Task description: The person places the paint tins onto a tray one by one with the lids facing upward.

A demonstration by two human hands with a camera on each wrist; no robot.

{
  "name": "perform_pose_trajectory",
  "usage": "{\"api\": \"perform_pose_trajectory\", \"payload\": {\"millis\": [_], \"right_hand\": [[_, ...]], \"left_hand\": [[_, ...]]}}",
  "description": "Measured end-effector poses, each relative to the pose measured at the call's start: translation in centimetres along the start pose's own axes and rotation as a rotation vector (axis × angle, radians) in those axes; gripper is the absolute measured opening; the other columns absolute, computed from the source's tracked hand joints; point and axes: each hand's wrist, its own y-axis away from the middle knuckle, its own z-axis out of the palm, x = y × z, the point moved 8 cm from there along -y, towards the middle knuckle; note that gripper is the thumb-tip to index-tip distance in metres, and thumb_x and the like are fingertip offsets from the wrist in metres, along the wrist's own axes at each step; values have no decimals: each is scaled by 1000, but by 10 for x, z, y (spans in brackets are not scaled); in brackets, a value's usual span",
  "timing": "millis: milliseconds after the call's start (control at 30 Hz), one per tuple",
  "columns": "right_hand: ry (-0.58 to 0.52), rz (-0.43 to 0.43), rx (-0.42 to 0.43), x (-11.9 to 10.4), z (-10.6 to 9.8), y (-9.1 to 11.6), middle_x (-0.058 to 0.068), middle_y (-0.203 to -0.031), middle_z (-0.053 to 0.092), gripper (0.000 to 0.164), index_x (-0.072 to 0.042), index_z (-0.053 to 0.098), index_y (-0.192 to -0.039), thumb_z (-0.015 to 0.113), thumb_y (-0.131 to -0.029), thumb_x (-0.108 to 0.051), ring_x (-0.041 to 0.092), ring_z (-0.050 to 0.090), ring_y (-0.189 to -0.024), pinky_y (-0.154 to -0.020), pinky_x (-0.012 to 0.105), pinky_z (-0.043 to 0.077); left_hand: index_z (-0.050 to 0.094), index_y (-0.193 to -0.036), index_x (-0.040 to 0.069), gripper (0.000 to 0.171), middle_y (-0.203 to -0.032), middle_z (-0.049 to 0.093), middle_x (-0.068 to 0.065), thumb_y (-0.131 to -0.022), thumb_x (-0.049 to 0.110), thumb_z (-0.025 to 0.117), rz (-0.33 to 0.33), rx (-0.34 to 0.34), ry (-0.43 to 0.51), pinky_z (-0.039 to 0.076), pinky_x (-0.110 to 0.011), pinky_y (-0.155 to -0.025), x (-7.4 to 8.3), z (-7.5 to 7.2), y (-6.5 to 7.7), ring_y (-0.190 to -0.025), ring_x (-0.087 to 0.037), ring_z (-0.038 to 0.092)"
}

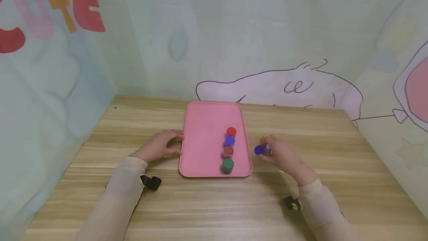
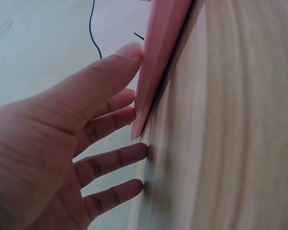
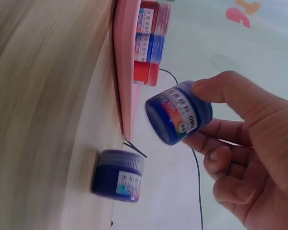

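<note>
Pale printed cloth (image 1: 150, 29) is backing the tabletop (image 1: 207, 211). I'm watching the right hand (image 1: 287, 158) pinching a tilted blue jar (image 3: 180, 112) beyond the right edge of the pink tray (image 1: 202, 137), a second jar (image 3: 119, 175) resting nearby. Four jars (image 1: 228, 152) are standing inside that edge; the left hand (image 1: 161, 145), fingers loose, is touching the opposite one.

The head view looks forward and down across the table (image 1: 207, 207), far enough back for 4 corners of the pink tray (image 1: 204, 140) and the table's far edge. The left-wrist view, turned sideways, looks low and close past the left hand (image 2: 53, 139) along the tray's left edge. The right-wrist view, also sideways, looks closely past the right hand (image 3: 261, 153) toward the tray's right edge, sharing 3 jars (image 3: 150, 47) there with the head view.
</note>
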Motion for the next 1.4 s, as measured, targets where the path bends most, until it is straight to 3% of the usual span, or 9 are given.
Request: {"api": "perform_pose_trajectory", "payload": {"millis": [200,600,767,967,1400], "right_hand": [[-132,-27,19,-8,3,-3,2,-88,66,31,-6,66,-103,77,-80,-22,14,58,-74,-63,22,51],[-227,-84,21,-21,18,-7,0,-92,68,31,-7,67,-106,77,-81,-23,9,51,-70,-59,17,45],[-302,-90,-25,-25,26,-9,-1,-86,66,30,-8,67,-107,76,-82,-22,6,44,-61,-52,17,41],[-398,-83,-107,-27,37,-7,-3,-81,61,30,-9,66,-109,74,-83,-20,9,46,-61,-49,17,41],[-429,-93,-128,-25,45,-6,-4,-84,62,28,-10,66,-107,74,-82,-19,8,48,-62,-51,18,44]], "left_hand": [[59,-127,9,53,-141,53,-14,-81,30,76,-4,-1,13,35,-52,-115,0,0,0,-134,-35,45],[60,-127,10,53,-142,53,-13,-81,31,76,-5,2,9,35,-52,-115,-2,0,1,-134,-35,45],[60,-127,10,54,-141,53,-13,-81,32,77,-9,6,-1,36,-52,-114,-3,-1,2,-134,-35,46],[60,-127,10,55,-141,54,-12,-80,33,77,-1,6,-13,36,-50,-115,-2,-1,0,-134,-34,46],[62,-125,10,52,-139,56,-13,-80,32,77,25,21,-36,37,-50,-114,-1,-1,2,-131,-34,49]]}}
